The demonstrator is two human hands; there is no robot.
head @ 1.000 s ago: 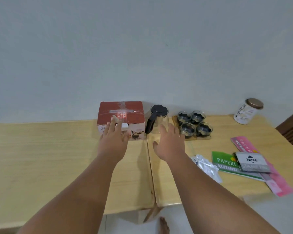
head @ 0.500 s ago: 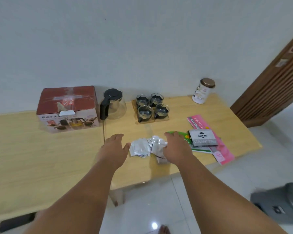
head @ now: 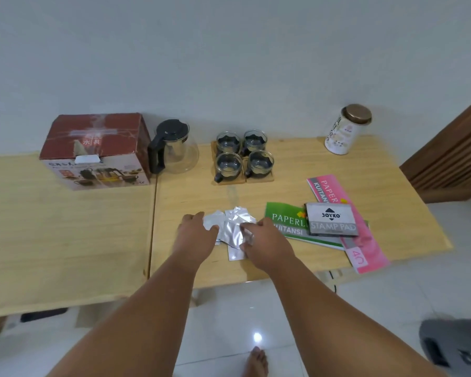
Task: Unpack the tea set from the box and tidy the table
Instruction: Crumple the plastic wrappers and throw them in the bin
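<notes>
Head view, centre frame: crinkled silver foil packets (head: 233,229) on pale wood-grain table (head: 65,227); left hand (head: 196,235) rests loose-fingered against them, right hand (head: 267,246) pinches one edge.

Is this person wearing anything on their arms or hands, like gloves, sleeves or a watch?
Nothing shows. The left forearm and right forearm are bare, no sleeves in view. The left hand and right hand have no gloves, and no watch, bracelet or ring is visible from above.
</notes>
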